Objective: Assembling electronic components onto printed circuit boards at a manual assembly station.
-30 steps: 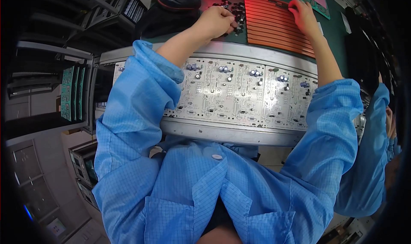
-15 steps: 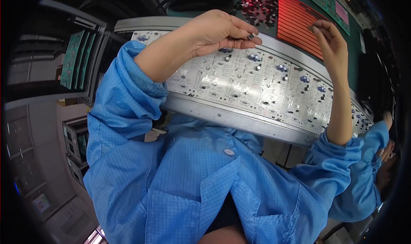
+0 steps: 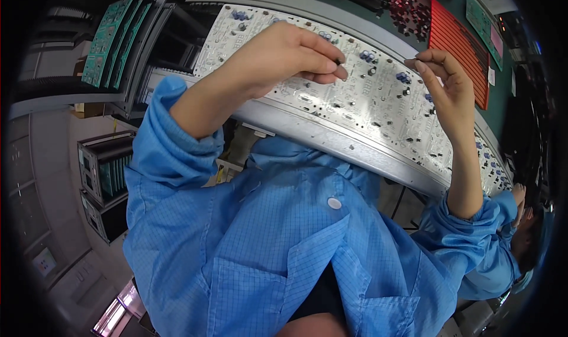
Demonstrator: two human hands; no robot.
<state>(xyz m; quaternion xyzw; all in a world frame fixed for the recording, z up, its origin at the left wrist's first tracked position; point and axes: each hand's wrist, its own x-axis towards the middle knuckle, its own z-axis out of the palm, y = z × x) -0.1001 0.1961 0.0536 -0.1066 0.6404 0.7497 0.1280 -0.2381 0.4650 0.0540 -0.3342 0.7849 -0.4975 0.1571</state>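
Note:
Over the white circuit board panel point(image 3: 357, 117), my left hand point(image 3: 284, 59) pinches a small black electronic component point(image 3: 338, 62) between thumb and fingertips. The component's pins, seen a moment ago, are hard to make out now. My right hand point(image 3: 451, 87) hovers above the panel farther right, thumb and index finger closed together. Something small and dark may be between those fingertips, but I cannot make it out. Blue capacitors point(image 3: 368, 56) and other small parts stand in rows on the panel.
A metal rail point(image 3: 319, 131) runs along the panel's near edge. Beyond it lie a pile of small black parts point(image 3: 408, 14), a ribbed red tray point(image 3: 458, 47) and a green board point(image 3: 482, 26). Green boards point(image 3: 109, 44) stand racked at left. A co-worker's arm point(image 3: 503, 242) is at right.
My left hand has come down and nearer over the panel with the component. My right hand has moved from beside the red tray to above the panel. The view has shifted.

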